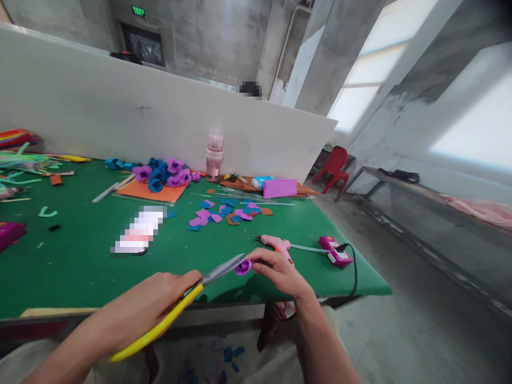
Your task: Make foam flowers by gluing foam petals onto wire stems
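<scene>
My left hand (154, 301) is closed around yellow-handled scissors (182, 305), and their grey blades point right, up to a small purple foam flower (243, 266). My right hand (276, 272) pinches that flower at its fingertips, above the near edge of the green table (80, 266). A pink glue gun (278, 244) lies just beyond my right hand.
Purple and blue foam petals (224, 212) are scattered mid-table. Finished purple and blue flowers (162, 173) lie on an orange sheet (150, 193). A pink bottle (214, 156) stands by the white partition (120, 117). A pink power strip (336, 250) sits near the right edge. A red chair (334, 166) stands behind.
</scene>
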A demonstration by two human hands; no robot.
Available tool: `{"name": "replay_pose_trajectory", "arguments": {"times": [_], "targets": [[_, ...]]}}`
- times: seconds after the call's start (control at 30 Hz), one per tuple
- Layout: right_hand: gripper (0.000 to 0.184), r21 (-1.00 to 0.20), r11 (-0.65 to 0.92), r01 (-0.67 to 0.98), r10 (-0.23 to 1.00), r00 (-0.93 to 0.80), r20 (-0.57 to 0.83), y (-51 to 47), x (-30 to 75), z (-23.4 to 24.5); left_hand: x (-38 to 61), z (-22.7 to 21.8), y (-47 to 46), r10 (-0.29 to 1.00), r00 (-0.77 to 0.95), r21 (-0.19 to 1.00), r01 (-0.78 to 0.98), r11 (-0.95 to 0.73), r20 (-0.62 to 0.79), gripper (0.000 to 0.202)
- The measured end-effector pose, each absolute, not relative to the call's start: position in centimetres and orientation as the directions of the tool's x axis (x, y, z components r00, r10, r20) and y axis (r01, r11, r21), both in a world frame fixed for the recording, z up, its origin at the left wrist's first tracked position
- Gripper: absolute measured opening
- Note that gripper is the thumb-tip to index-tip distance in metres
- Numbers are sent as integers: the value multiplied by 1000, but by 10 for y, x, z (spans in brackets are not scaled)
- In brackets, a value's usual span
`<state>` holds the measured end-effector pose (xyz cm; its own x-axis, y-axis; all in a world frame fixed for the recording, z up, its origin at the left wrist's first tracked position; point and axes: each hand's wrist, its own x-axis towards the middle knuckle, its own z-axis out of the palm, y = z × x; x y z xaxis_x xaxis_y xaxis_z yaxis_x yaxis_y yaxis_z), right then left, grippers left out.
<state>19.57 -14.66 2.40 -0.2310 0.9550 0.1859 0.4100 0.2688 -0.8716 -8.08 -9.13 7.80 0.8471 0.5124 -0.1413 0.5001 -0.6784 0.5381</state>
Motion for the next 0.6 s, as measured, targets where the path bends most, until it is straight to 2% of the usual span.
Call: {"name": "replay_pose_trajectory", "arguments": {"times": [0.23, 0.6], "targets": [[23, -876, 263, 404, 956, -231, 180, -146, 196, 22, -80, 83, -92, 486, 850, 581, 503, -640, -202, 19], [24, -878, 262, 400, 956, -230, 180, -146, 196, 22, -81, 79, -91, 488, 853, 577, 496, -649, -185, 22]]}}
